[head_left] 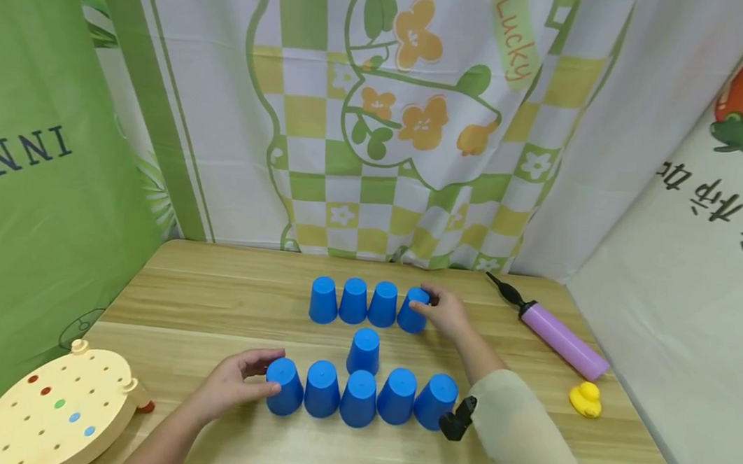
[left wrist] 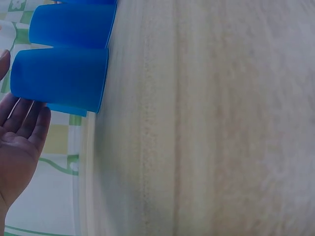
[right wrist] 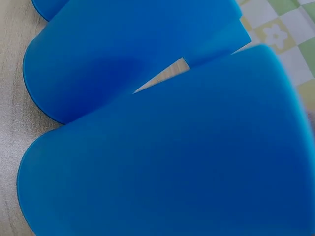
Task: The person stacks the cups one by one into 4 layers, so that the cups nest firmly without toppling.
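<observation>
Blue cups stand upside down in two rows with a single cup [head_left: 363,351] between them. At the left end of the front row, my left hand [head_left: 237,383] is around a blue cup [head_left: 285,389], its thumb by the near side. The left wrist view shows that hand's fingers [left wrist: 38,123] fairly straight along the cup's side. My right hand [head_left: 446,311] holds the rightmost blue cup [head_left: 412,312] of the back row between thumb and fingers. Blue cups [right wrist: 162,162] fill the right wrist view, where the hand hardly shows.
A cream round pegboard [head_left: 53,404] with short legs lies at the left. On the right are a purple hand pump [head_left: 561,340] with a black nozzle and a yellow rubber duck [head_left: 586,399]. Patterned curtain [head_left: 404,206] hangs along the wooden table's [head_left: 230,288] far edge.
</observation>
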Available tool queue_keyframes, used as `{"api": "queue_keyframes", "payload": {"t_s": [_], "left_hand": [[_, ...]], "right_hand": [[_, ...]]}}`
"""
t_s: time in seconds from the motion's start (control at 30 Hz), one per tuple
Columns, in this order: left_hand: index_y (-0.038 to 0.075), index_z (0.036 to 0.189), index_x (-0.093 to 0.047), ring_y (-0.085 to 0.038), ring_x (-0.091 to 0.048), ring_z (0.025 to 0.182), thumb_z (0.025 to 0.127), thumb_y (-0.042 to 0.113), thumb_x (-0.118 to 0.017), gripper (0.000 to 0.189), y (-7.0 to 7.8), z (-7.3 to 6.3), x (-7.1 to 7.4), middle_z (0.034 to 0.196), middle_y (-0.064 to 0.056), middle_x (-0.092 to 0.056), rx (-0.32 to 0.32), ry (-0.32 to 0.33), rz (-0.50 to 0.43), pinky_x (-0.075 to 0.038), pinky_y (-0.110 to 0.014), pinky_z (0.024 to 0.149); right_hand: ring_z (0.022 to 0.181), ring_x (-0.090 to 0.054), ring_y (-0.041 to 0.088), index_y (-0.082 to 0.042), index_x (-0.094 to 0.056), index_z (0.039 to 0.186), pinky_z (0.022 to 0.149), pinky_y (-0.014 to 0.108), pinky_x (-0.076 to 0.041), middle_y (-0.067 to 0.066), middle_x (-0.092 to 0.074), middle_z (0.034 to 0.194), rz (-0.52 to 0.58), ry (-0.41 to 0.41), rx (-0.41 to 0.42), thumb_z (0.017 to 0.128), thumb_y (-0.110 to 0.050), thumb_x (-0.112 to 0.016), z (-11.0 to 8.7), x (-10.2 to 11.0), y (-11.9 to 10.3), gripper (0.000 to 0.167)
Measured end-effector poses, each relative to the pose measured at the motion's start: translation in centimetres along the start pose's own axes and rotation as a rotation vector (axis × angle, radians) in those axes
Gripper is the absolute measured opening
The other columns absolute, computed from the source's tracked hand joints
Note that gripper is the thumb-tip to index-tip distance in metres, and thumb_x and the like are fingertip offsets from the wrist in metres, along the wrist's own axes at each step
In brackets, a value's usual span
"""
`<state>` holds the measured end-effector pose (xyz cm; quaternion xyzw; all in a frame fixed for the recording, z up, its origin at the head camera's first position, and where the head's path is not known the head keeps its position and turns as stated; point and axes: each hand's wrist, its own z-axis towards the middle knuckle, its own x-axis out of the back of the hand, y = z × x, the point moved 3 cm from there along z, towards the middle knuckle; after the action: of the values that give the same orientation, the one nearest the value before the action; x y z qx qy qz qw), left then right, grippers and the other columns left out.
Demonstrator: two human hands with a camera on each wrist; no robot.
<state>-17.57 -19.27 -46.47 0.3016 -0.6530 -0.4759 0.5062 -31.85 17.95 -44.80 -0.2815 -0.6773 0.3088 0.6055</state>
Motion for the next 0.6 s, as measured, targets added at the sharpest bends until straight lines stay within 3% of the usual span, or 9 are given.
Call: {"api": "queue_keyframes", "payload": {"t_s": [0.37,0.6], "left_hand": [[-0.006,0.134,-0.054,-0.032,-0.061,0.114,0.086,0.02,-0.076,0.059,-0.3,0.1,-0.2,0.131,-0.023,-0.061,0.003,0.006,-0.012,-0.053,-0.047,0.097],[-0.003,0.134,-0.055,-0.03,-0.062,0.113,0.086,0.023,-0.076,0.059,-0.6,0.2,-0.1,0.13,-0.021,-0.062,0.018,0.016,0.002,-0.054,-0.045,0.097]], "right_hand": [[0.133,-0.047,0.04,-0.006,-0.043,0.147,0.108,0.053,-0.044,0.021,-0.047,0.148,0.003,-0.016,-0.01,0.095,-0.031,-0.064,-0.3,-0.1,0.0,0.061],[0.137,-0.042,0.042,-0.007,-0.039,0.149,0.112,0.053,-0.039,0.023,-0.043,0.149,0.047,0.003,0.01,0.096,-0.033,-0.062,-1.5,1.1,0.1,0.063]]}}
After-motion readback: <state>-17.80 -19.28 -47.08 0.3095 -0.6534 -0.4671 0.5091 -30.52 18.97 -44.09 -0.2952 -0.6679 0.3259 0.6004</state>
